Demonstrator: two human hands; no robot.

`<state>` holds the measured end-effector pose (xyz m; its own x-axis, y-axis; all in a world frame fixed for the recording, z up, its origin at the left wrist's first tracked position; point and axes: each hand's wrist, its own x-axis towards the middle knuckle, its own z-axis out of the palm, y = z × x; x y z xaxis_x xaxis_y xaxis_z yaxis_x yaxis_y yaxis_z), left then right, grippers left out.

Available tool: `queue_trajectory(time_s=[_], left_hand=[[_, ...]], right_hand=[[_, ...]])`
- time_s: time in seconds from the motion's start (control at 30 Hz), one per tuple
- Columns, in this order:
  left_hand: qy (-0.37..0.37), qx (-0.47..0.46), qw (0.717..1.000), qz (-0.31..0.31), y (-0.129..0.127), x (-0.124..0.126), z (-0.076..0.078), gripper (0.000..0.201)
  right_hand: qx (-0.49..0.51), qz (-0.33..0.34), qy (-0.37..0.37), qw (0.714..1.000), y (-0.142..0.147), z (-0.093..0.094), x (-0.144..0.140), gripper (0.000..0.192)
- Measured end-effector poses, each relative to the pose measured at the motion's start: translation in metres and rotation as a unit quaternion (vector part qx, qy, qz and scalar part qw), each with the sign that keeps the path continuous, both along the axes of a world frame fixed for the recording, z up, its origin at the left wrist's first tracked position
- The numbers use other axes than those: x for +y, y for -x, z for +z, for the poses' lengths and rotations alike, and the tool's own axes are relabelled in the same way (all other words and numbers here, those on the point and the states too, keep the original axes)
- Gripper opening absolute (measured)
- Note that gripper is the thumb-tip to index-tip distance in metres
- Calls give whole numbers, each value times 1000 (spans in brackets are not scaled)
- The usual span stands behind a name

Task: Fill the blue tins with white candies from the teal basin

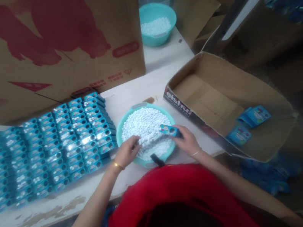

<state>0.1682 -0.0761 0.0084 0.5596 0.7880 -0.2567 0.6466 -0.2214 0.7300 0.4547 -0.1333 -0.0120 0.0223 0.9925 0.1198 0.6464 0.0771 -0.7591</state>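
Observation:
A turquoise basin (118, 128) full of small white pellets (147, 120) stands right in front of me. Over its right rim, my right hand (186, 140) grips a small blue printed box (168, 130) with a dark round spot at one end. My left hand (128, 151) reaches over the left rim, its fingertips drawn together at the pellets. Whatever lies between those fingertips is too small to make out. Rows of similar blue boxes (72, 150) are stacked on the table to the left of the basin.
Behind the rows rises a large cardboard carton (68, 34) with red print. A second turquoise basin (158, 40) with white pellets sits at the back. To the right, an open cardboard tray (206, 92) holds a few blue packs (253, 116); more blue packs (266, 175) lie below it.

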Motion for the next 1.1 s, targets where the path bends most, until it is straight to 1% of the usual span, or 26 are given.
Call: queue_trajectory(time_s=[0.1,0.17,0.23,0.3,0.4,0.47,0.53,0.6,0.67,0.73,0.77,0.8,0.83,0.9,0.93,1.0,1.07,1.1], left_hand=[[-40,12,998,-53,-2,9,37,25],[-66,40,992,-98,-8,14,56,22],[-84,88,983,-138,-17,18,72,20],[-98,160,969,-163,-29,19,89,21],[-121,273,936,-189,-48,17,117,22],[-135,313,917,-209,-59,14,136,24],[-143,326,906,-228,-65,12,150,24],[-148,325,905,-233,-62,12,156,23],[-147,299,919,-212,-49,15,152,21],[-132,222,952,-164,-32,19,137,19],[-120,165,970,-130,-24,20,126,21],[-107,102,985,-94,-17,20,114,28],[-95,41,993,-59,-13,18,100,38],[-77,-50,996,-11,-11,11,75,53],[-66,-72,995,-7,-12,5,65,55],[-41,-73,996,-22,-14,-8,51,45],[-27,-46,998,-31,-11,-19,46,32],[-30,-34,999,-20,-6,-24,47,28]], right_hand=[[-29,53,-26,998,8,-1,4,39],[-31,82,-39,995,16,0,6,43],[-27,99,-48,994,23,2,8,45],[-21,110,-52,992,29,4,9,46],[-14,120,-60,991,34,4,9,46],[-9,120,-61,991,35,2,9,46],[2,117,-55,992,36,0,8,44],[23,112,-42,993,36,-1,7,41],[60,94,-19,994,35,-1,6,38],[124,68,21,990,34,0,5,36],[160,59,46,984,34,1,4,37],[196,57,73,976,34,2,4,39],[227,63,99,967,35,2,4,40],[274,94,140,947,42,4,5,44],[290,113,154,938,47,5,4,45],[306,148,171,925,59,10,4,43],[300,189,175,919,67,17,3,42],[288,204,169,920,67,21,4,43]])
